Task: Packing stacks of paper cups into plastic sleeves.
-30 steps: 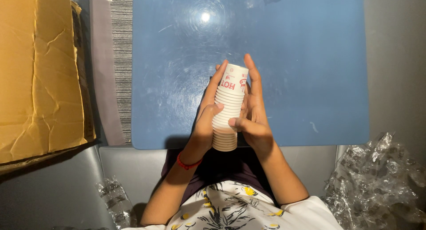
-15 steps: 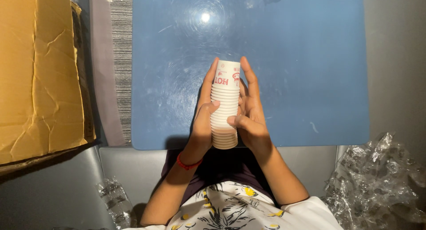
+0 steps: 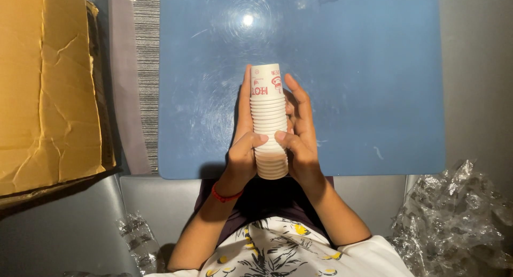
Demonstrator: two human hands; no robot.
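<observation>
Both the left hand and right hand close around the stack of paper cups, one on each flank, keeping it from sliding apart above the blue desk.

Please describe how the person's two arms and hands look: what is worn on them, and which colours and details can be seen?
Both forearms are bare. The left hand has a thin red band around its wrist. The right hand wears nothing visible. The fingers carry no rings that I can see. A white sleeve covers the right upper arm.
</observation>
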